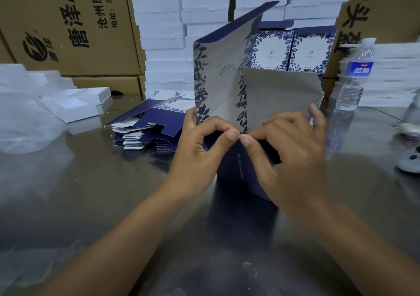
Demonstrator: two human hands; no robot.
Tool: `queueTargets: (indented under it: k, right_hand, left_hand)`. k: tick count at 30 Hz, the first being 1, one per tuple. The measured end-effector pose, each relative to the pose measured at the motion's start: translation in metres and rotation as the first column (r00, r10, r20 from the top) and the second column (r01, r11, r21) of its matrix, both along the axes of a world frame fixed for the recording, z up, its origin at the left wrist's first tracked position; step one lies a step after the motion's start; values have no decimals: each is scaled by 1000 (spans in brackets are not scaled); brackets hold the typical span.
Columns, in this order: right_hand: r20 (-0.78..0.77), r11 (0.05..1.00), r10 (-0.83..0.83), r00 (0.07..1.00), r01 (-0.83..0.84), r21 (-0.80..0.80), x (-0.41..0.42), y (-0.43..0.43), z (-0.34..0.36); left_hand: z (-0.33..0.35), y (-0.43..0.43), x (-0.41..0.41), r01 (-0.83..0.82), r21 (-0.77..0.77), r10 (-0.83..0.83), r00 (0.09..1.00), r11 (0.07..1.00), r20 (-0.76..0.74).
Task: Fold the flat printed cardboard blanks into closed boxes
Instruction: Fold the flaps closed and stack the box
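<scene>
Head view, left to right.

Far left: crumpled clear plastic bag [27,118] on the steel table [91,193], with white foam trays [75,100] just beside it. Brown printed cartons [68,27] are stacked behind them.

Left of centre: a pile of flat blanks [150,125] lies on the table, navy side and white tabs showing. It sits near your left hand but doesn't touch it. A wall of white foam blocks [163,34] rises behind the pile.

Centre: your left hand [200,150] grips the left edge of the half-formed box [220,73], fingers curled round it and thumb bent in toward the middle. The box stands upright on the table between both hands. Its floral-bordered panel faces you, a plain grey flap [279,91] stands up on its right half, and the navy top flap is open and tilted back.

Your right hand [293,155] grips the box's right edge, fingertips wrapped behind it. Its thumb tip touches your left thumb tip at the base of the grey flap. The navy lower part of the box is mostly hidden by your hands.

Behind the box: two finished boxes [293,50] stand upright side by side.

Right: a water bottle [354,77] with a blue label stands upright, and a blurred white stack [391,75] sits behind it. A small white device [411,161] lies at the table's right edge; I can't tell what it is.
</scene>
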State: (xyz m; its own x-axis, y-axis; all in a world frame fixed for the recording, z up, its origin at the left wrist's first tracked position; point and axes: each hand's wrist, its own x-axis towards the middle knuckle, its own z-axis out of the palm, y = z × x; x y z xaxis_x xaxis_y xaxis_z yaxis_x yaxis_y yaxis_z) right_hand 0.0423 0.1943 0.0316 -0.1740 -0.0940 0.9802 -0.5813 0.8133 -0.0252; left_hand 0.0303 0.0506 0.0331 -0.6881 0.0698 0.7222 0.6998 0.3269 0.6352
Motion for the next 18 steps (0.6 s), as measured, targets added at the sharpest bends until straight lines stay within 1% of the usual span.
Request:
queueTargets:
  k: [4, 7, 11, 18]
  right_hand:
    - [-51, 999, -47, 998, 47, -6, -2, 4, 2]
    - [-41, 999, -30, 999, 30, -17, -2, 4, 1]
    - [-25, 1000, 2, 1000, -2, -22, -2, 4, 1]
    - [-65, 1000, -23, 998, 23, 2, -2, 9, 3]
  left_hand:
    - [2, -3, -1, 10, 1, -10, 999, 1000, 54]
    - [2, -7, -2, 18, -14, -17, 996, 1000, 84]
    - [2, -13, -5, 17, 31, -20, 995, 999, 98]
    - [4, -13, -3, -5, 37, 2, 996, 999, 95]
